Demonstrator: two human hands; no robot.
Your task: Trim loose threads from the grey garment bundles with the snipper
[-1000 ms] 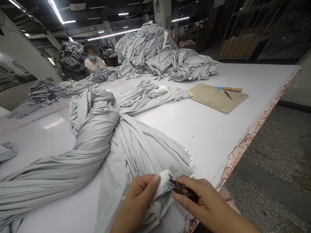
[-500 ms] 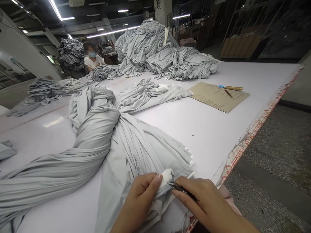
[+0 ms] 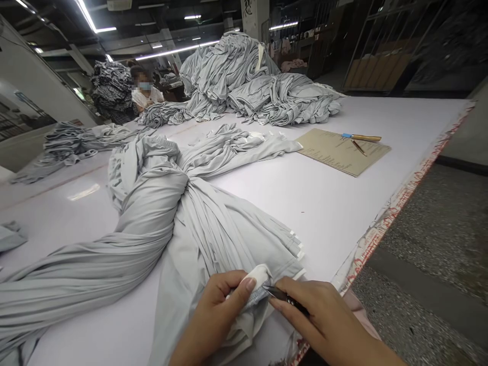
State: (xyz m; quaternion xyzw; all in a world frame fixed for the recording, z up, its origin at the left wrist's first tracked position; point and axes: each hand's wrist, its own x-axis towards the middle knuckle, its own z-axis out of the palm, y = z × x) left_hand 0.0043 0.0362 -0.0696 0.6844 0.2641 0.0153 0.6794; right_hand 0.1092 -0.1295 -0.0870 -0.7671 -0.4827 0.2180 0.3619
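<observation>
Near the bottom centre, my left hand (image 3: 224, 307) pinches the edge of a grey garment (image 3: 244, 223), its thumb on top beside a white band (image 3: 260, 275) and a blue-grey stitched seam. My right hand (image 3: 314, 310) is closed around small dark thread snips (image 3: 285, 296). Their pointed tip touches or lies just over the seam, right of my left thumb. The garment belongs to a bundle tied at its middle, with a thick twisted length of grey cloth (image 3: 148, 223) running off to the left.
A large heap of grey garments (image 3: 236, 71) stands at the back of the white table (image 3: 324, 218). A cardboard sheet (image 3: 335, 152) bears a blue-and-wood tool (image 3: 362, 137) and a pencil-like stick. A masked person (image 3: 147, 94) is at the far left.
My left hand has shifted slightly left, and the white band and seam it holds have turned a little. The snips remain almost where they were.
</observation>
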